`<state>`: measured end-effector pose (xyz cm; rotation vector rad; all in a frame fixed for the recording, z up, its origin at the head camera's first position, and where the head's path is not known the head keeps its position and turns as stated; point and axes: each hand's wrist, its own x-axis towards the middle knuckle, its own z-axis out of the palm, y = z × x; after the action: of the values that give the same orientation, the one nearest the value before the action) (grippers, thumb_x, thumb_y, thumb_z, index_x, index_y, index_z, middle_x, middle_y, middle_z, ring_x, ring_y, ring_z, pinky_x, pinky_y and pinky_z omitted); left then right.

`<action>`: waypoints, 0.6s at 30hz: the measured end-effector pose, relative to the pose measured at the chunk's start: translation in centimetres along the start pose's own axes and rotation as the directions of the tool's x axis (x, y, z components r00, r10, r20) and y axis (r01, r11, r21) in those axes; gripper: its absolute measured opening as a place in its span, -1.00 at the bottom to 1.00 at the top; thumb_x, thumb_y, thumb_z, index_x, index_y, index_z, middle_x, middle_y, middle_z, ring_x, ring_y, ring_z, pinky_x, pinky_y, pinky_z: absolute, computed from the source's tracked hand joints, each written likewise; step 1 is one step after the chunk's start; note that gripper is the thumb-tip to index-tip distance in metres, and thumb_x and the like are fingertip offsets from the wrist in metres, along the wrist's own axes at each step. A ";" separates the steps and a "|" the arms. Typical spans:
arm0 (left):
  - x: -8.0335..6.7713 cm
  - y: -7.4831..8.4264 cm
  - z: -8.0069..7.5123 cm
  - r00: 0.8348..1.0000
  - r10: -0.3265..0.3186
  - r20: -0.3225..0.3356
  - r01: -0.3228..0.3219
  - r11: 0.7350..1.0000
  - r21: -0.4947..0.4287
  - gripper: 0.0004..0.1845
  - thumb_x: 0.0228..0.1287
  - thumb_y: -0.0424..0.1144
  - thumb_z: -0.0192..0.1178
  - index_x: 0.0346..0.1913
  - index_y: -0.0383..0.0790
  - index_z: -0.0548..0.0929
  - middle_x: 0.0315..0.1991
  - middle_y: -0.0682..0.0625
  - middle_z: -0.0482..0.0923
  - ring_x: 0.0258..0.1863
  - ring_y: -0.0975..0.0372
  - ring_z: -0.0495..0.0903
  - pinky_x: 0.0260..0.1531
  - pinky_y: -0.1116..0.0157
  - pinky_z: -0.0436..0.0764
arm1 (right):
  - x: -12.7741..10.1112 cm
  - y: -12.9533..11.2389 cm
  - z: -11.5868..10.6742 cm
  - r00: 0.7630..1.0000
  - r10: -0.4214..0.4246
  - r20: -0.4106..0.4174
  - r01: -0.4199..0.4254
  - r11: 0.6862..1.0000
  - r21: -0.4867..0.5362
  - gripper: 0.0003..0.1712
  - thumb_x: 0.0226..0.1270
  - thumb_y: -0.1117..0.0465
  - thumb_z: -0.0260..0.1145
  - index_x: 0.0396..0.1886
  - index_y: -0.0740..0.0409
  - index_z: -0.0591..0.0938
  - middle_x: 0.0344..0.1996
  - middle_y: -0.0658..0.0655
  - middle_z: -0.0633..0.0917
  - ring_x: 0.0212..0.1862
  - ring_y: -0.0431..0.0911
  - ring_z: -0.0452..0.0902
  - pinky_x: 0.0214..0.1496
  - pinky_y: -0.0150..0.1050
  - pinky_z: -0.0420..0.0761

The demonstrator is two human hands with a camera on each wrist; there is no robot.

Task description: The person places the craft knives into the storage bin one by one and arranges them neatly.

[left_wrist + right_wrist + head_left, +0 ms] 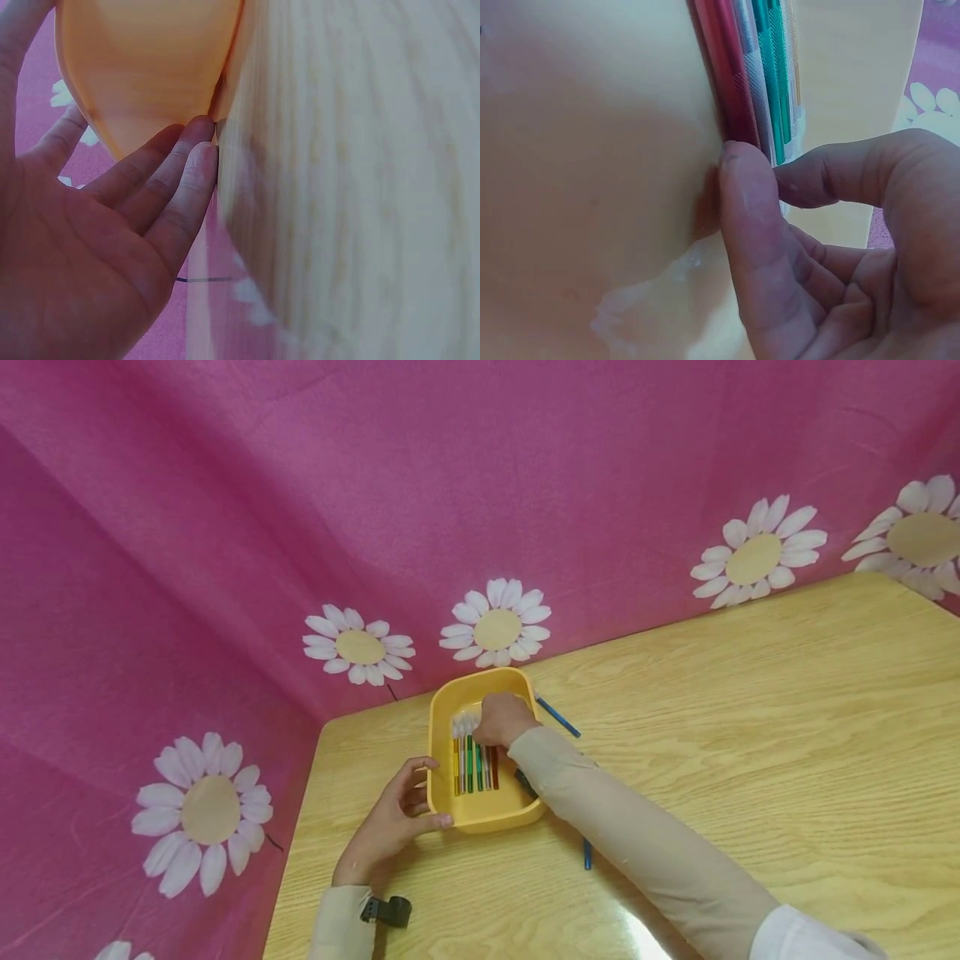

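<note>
A yellow tray (480, 814) sits on the wooden table (750, 710) near its far left corner, close to the pink cloth (225, 527) printed with white daisies (497, 631) that rises behind and to the left; inside the tray a row of pens (474, 764) lies side by side, running near to far, with orange, green, grey and red barrels and pale caps at the far end; the right hand (504, 718) reaches down into the tray at the far end of that row, and in the right wrist view its fingers (750, 225) are curled with a fingertip pressed against the end of the red pen (731, 67) on the tray floor, though whether any pen is actually pinched cannot be told; the left hand (390, 822) rests at the tray's near left corner, fingers fairly straight and lying against the outer wall, thumb at the near rim, steadying it rather than closing round it; the left wrist view shows those fingertips (191, 150) touching the tray's underside edge where it meets the table; a blue pen (557, 717) lies on the table just right of the tray's far corner, and another blue tip (587, 853) shows on the near side of the right sleeve (637, 835), its remainder hidden beneath the arm.
</note>
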<state>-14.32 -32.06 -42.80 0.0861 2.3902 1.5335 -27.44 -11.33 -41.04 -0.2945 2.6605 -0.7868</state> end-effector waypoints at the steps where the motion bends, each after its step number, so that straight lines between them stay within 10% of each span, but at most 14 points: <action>1: 0.0 0.0 0.0 1.000 0.001 0.000 -0.001 1.000 0.000 -0.23 0.22 -0.30 0.51 0.40 0.05 0.33 0.48 -0.17 0.42 0.26 -0.01 0.63 0.36 -0.04 0.57 | 0.0 0.0 0.0 1.000 -0.002 0.000 0.002 1.000 -0.001 -0.77 0.30 0.13 0.41 -0.34 0.21 0.64 -0.64 0.08 0.62 -0.79 -0.19 0.43 -0.74 -0.39 0.41; 18: 0.0 -0.2 0.1 1.000 -0.004 0.003 0.004 1.000 -0.015 -0.25 0.23 -0.29 0.51 0.39 0.07 0.34 0.47 -0.15 0.43 0.27 -0.01 0.63 0.36 -0.03 0.56 | 0.1 0.0 -0.2 0.986 -0.097 -0.134 0.112 0.987 0.114 -0.78 0.24 0.15 0.43 -0.41 0.17 0.59 -0.59 0.05 0.54 -0.53 -0.08 0.49 -0.51 -0.31 0.42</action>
<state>-14.30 -32.11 -43.02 0.0809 2.3749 1.5477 -27.61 -11.27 -40.89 -0.3659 2.7193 -1.0288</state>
